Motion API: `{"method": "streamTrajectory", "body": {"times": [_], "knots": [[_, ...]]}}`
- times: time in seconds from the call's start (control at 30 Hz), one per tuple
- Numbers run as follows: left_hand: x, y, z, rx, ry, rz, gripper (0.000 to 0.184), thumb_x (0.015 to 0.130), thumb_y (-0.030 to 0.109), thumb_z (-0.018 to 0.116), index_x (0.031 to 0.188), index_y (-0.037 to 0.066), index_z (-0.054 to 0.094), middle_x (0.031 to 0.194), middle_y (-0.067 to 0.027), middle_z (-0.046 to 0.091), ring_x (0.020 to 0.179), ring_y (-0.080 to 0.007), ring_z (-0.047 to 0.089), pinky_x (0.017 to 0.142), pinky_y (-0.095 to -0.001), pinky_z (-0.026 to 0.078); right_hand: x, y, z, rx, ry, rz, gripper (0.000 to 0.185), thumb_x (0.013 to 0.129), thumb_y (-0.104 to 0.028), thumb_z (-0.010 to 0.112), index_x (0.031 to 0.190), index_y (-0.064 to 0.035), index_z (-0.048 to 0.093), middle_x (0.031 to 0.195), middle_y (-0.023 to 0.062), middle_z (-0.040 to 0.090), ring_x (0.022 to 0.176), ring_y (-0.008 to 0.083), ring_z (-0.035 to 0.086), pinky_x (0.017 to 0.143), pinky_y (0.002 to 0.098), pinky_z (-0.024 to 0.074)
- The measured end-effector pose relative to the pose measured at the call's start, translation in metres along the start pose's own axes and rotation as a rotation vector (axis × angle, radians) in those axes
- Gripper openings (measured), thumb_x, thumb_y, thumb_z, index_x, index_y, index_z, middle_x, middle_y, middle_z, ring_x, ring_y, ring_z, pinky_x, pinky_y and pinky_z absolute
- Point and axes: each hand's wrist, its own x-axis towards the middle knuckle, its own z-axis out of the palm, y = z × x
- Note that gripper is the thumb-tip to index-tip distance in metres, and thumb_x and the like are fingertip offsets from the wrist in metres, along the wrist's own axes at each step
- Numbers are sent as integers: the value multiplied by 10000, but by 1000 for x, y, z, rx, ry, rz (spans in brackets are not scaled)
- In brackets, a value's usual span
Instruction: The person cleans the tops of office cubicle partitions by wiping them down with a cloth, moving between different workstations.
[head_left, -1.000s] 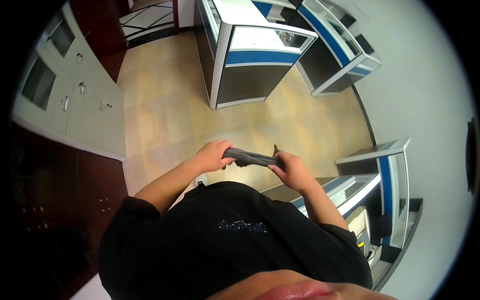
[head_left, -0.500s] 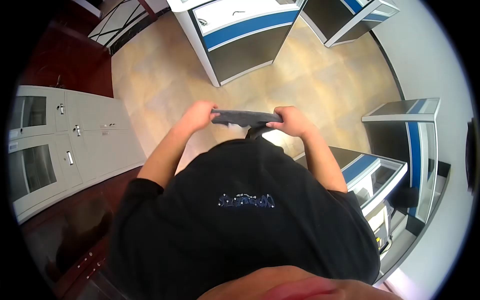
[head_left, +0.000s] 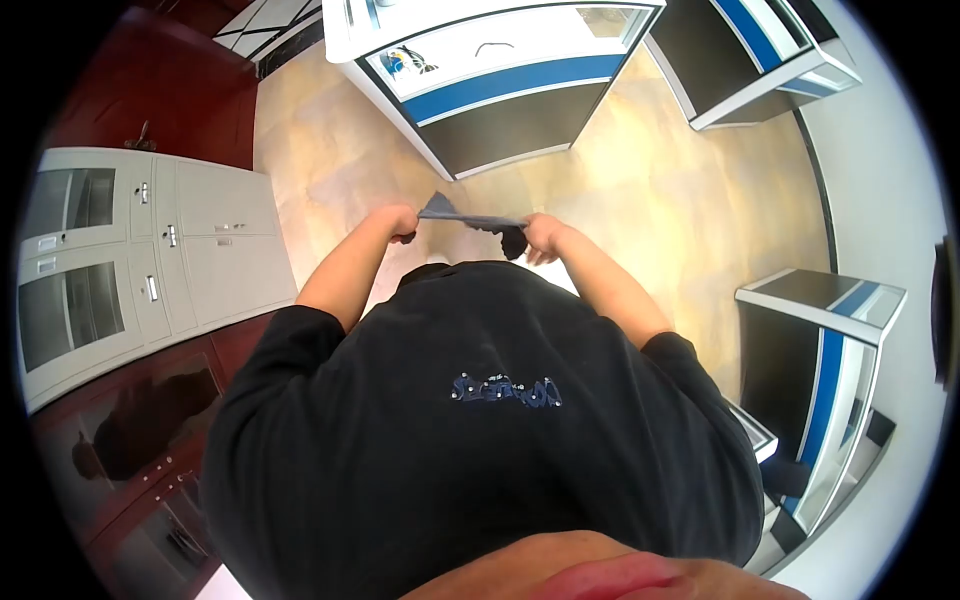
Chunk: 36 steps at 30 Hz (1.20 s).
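A dark grey cloth (head_left: 475,219) is stretched in a narrow band between my two hands, out in front of my black shirt. My left hand (head_left: 398,221) is closed around one end, and a corner of the fabric sticks up just beside it. At the other end, my right hand (head_left: 545,238) grips the cloth with its thumb side, its lower fingers partly loose. A darker, bunched part hangs down next to the right hand. Whether the cloth is a garment or a towel I cannot tell.
A white and blue desk partition (head_left: 510,95) stands ahead, with another partition (head_left: 820,310) on the right. Light grey metal cabinets (head_left: 225,240) and a dark red glossy cabinet (head_left: 130,420) line the left. Tan tiled floor (head_left: 660,210) lies between.
Both hands stay on the cloth; the right one has shifted left in view. The band looks narrower, with a corner raised by the left hand. The room has shifted in view.
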Motion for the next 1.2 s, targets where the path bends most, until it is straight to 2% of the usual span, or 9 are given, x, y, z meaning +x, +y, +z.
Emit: {"method": "streamTrajectory", "body": {"times": [0.1, 0.23, 0.47, 0.63, 0.8, 0.9, 1.07, 1.17, 1.2], "knots": [[11, -3, 16, -1380, -232, -208, 263, 1042, 251, 543, 816, 157, 640, 666, 10, 564, 533, -101, 504, 448, -240, 347, 5, 1, 0, 668, -7, -149, 599, 1046, -52, 361, 1591, -272, 472, 965, 105, 781, 652, 164, 713, 568, 349, 616], [4, 20, 17, -2237, -203, 2, 264, 1070, 275, 520, 906, 117, 653, 665, 13, 587, 495, -100, 478, 422, -249, 332, 2, -2, 1, 970, -9, -301, 530, 1066, -25, 387, 1548, -191, 534, 1095, 80, 773, 771, 131, 716, 609, 284, 591], [-74, -18, -78, -1417, 929, 226, 154, 976, 188, 661, 903, 77, 737, 711, 10, 611, 609, -104, 521, 542, -314, 414, -35, -67, -63, 996, 227, -663, 355, 1048, -34, 498, 1371, -49, 646, 1152, 160, 772, 818, 166, 751, 631, 249, 560], [-134, -102, -171, -1124, 1027, 322, 118, 933, 164, 729, 874, 62, 738, 716, 18, 632, 695, -92, 559, 636, -297, 460, -96, -173, -125, 903, 281, -806, 316, 1078, -52, 487, 1351, -3, 640, 1167, 181, 770, 870, 201, 775, 638, 250, 589], [-134, -170, -246, -587, 1229, 120, 148, 902, 195, 726, 930, 52, 750, 848, -117, 761, 792, -254, 717, 742, -407, 546, -82, -296, -160, 1056, 264, -861, 301, 1064, -37, 519, 1331, 58, 621, 1219, 192, 739, 998, 250, 765, 695, 285, 625], [-94, -182, -277, -949, 1443, -4, 190, 879, 227, 737, 969, 61, 763, 894, -141, 781, 867, -296, 748, 818, -422, 576, -51, -352, -160, 952, 399, -969, 345, 1070, -3, 517, 1409, 45, 556, 1264, 188, 708, 1134, 293, 726, 831, 343, 635], [-3, -192, -278, -1132, 1287, -22, 375, 869, 270, 775, 1185, 75, 724, 1085, -150, 759, 1042, -291, 724, 941, -378, 557, 7, -375, -155, 407, 802, -977, 645, 1019, -92, 645, 1604, -68, 373, 1367, 184, 641, 1048, 236, 708, 869, 332, 614], [-20, -157, -279, -871, 1794, -381, 457, 855, 282, 754, 1267, 102, 672, 1173, -111, 708, 1210, -315, 645, 1034, -471, 507, -9, -375, -134, 186, 985, -1018, 731, 945, -212, 720, 1570, -6, 402, 1304, 233, 691, 1020, 307, 727, 977, 417, 567], [-35, -147, -281, -798, 1872, -204, 515, 853, 286, 758, 1319, 97, 644, 1197, -106, 694, 1234, -327, 621, 1052, -490, 487, -15, -377, -127, 48, 1056, -1035, 726, 937, -217, 727, 1556, 3, 419, 1320, 253, 691, 1026, 325, 733, 993, 418, 560]]}}
